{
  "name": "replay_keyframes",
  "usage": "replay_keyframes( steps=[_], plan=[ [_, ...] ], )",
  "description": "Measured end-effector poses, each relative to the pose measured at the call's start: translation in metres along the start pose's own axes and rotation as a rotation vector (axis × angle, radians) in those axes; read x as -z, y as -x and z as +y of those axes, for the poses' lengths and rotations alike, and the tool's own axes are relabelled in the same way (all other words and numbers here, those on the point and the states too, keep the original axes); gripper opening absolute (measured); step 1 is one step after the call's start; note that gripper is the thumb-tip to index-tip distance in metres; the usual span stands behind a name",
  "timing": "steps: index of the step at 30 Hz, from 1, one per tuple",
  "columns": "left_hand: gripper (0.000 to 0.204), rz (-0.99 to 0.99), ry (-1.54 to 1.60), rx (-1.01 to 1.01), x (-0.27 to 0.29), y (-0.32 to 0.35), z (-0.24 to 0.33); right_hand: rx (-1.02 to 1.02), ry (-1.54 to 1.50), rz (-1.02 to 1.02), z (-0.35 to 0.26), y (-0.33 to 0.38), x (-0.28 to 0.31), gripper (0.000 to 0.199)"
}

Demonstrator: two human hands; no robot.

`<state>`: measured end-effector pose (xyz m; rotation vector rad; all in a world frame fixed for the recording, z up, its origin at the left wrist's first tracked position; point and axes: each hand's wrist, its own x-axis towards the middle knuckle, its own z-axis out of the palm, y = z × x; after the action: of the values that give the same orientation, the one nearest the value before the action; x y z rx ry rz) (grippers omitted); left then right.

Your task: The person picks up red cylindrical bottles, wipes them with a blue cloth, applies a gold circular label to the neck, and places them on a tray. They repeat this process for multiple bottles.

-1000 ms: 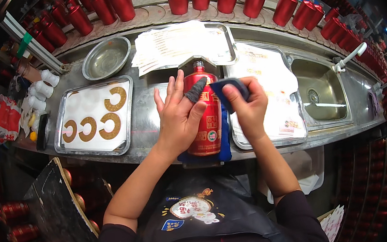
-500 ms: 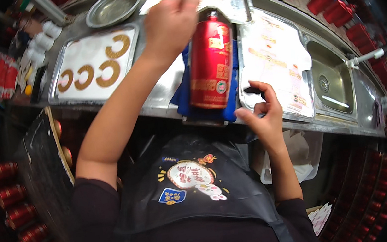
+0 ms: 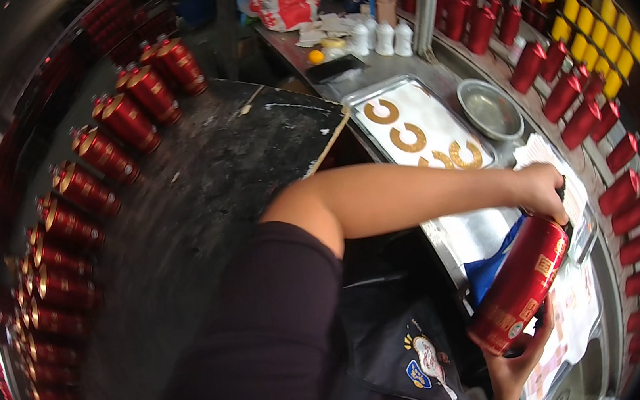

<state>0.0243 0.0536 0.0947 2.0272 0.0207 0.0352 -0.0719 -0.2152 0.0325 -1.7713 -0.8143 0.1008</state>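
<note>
A glossy red bottle (image 3: 523,279) with gold print is lifted and tilted, its neck toward the far right and its base toward me. My left hand (image 3: 544,190) is closed around its neck end, with dark finger coverings on the tips. Against the underside near the base lies my right hand (image 3: 516,364), curled and partly hidden by the bottle. Below it on the counter edge is a blue cloth (image 3: 496,265). Farther left, a metal tray (image 3: 420,90) lined with white paper carries several gold C-shaped labels (image 3: 408,139).
A black-topped table (image 3: 196,167) on the left bears rows of red bottles (image 3: 127,124) along its far edge. A metal bowl (image 3: 491,108) stands behind the tray. Beside the bottle is a sheet-covered tray (image 3: 581,308). More red bottles (image 3: 619,191) line the counter's back ledge.
My view has swung left toward the table of bottles. The bottle, upright on the blue cloth before, is now raised and tilted between both hands. My left hand has come down from the paper stack.
</note>
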Motion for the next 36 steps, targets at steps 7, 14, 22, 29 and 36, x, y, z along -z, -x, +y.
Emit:
replay_keyframes(
  steps=[7,14,22,29,36],
  plan=[
    [0.033,0.492,-0.384,-0.049,0.135,0.28,0.067,0.618,0.177,-0.457,-0.039,-0.088,-0.054,0.109],
    [0.035,1.617,-0.947,0.414,0.023,0.547,0.119,0.508,0.209,-0.773,-0.07,-0.118,-0.125,0.095],
    [0.031,1.597,-1.314,1.267,0.038,0.689,0.082,0.628,0.176,-0.761,-0.04,-0.125,-0.164,0.08],
    [0.035,1.627,-1.287,1.156,0.113,0.719,0.054,0.512,0.213,-0.697,-0.034,-0.115,-0.162,0.077],
    [0.035,1.643,-1.195,1.215,0.15,0.739,0.012,0.244,0.211,-0.692,-0.036,-0.105,-0.147,0.076]
  ],
)
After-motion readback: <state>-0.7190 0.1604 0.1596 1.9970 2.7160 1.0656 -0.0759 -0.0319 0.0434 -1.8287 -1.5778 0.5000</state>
